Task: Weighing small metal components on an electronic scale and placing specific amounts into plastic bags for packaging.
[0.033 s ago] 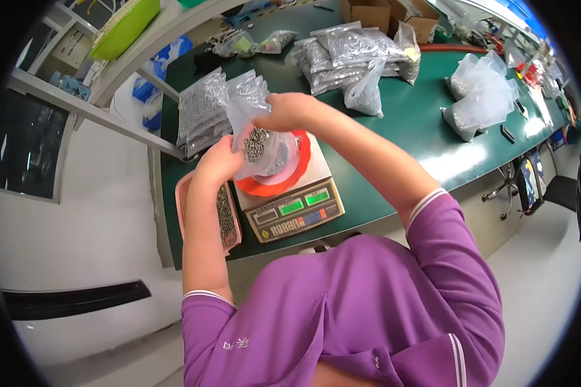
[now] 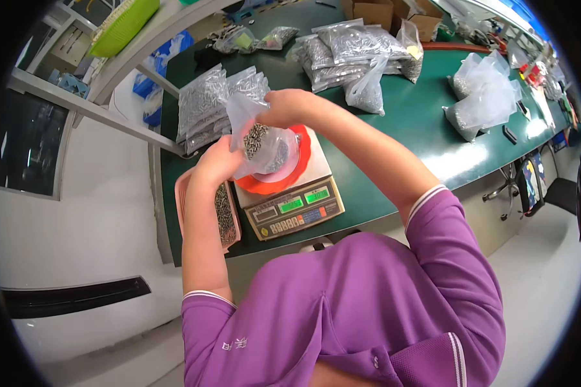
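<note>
I hold a clear plastic bag (image 2: 259, 137) with a small heap of dark metal screws in it, and both hands grip it. My left hand (image 2: 214, 165) holds the bag's lower left side. My right hand (image 2: 292, 107) pinches its upper edge. The bag hangs tilted just above a red bowl (image 2: 301, 169), which sits on a beige weighing scale (image 2: 295, 208) with two green displays. A pink tray (image 2: 226, 218) of loose screws lies next to the scale on its left, under my left forearm.
The scale stands on a green table (image 2: 419, 122). Stacks of filled screw bags lie behind my hands (image 2: 202, 106) and at the back (image 2: 348, 48). Loose clear bags (image 2: 485, 98) sit far right, cardboard boxes (image 2: 382, 10) at the rear, a green basket (image 2: 122, 26) on a shelf.
</note>
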Demonstrator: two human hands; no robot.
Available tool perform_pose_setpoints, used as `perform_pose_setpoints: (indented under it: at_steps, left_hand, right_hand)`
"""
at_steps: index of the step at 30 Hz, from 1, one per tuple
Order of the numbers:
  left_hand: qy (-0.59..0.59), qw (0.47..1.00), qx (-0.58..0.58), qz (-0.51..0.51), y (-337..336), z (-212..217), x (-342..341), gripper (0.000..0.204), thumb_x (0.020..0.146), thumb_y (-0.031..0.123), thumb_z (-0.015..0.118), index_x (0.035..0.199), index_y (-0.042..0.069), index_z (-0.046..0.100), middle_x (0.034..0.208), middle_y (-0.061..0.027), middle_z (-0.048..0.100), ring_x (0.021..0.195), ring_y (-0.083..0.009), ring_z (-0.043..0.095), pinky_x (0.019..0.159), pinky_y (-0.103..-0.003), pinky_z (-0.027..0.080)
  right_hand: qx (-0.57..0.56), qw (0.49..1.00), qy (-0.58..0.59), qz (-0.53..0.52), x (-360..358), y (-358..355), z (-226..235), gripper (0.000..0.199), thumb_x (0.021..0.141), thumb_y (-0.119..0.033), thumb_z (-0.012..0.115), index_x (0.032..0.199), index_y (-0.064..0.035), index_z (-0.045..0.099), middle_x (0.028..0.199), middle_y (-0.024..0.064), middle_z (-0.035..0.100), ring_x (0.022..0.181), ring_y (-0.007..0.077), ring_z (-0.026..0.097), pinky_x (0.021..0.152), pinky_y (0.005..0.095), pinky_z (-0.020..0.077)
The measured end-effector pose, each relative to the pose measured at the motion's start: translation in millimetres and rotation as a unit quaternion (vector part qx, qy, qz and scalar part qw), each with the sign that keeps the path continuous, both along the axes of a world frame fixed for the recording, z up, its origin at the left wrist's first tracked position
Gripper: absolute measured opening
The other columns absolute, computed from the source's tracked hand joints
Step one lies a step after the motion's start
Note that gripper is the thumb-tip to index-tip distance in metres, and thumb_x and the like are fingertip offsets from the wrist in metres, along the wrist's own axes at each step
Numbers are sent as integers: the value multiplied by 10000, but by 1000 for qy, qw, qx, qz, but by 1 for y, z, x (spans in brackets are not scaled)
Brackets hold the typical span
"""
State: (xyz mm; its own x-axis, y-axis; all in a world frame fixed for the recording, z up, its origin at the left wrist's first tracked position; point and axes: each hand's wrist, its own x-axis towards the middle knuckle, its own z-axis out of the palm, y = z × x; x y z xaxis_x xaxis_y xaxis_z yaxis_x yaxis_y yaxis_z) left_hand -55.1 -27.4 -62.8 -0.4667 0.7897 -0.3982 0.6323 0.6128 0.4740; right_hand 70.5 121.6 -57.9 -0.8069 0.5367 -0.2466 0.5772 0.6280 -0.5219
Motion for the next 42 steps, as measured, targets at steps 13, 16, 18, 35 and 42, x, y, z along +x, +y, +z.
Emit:
perform_pose_setpoints:
  at_steps: [13,16,18,35,42]
  left_hand:
    - [-291,762,475,330,11,-23,14,188,830,90,452,945,19,582,695,-13,552,549,-71,479,447,-203,359]
    - [-284,742,534,288,14,24,35,160,813,87,470,930,25,560,599,37,409,496,-50,369,421,-203,309]
    - [-275,716,599,231,25,58,60,157,829,100,435,941,28,517,599,35,396,498,-53,378,427,-200,302]
    - [-423,842,299,148,238,-56,313,173,917,141,371,969,50,509,521,-2,405,372,-95,375,334,-219,305]
    - [-406,874,266,8,356,-92,378,280,942,162,347,1170,59,472,582,-2,453,430,-86,470,369,-200,346]
  right_hand:
    - [-362,864,328,-123,10,-9,-10,299,746,-18,418,918,-43,661,771,21,620,665,71,534,624,234,447]
    - [-361,824,434,-41,42,-3,22,311,743,-21,403,918,-46,659,753,2,598,624,51,478,578,215,409]
    - [-380,791,479,-18,73,9,44,295,759,-36,417,938,-48,652,692,-25,551,595,34,440,550,196,378]
    - [-304,830,414,-215,338,216,-51,317,797,-44,397,1008,-73,631,691,-53,552,558,26,436,522,185,377]
    - [-93,882,321,-333,407,323,-77,290,824,-32,421,1024,-80,625,760,58,634,709,92,562,664,251,448]
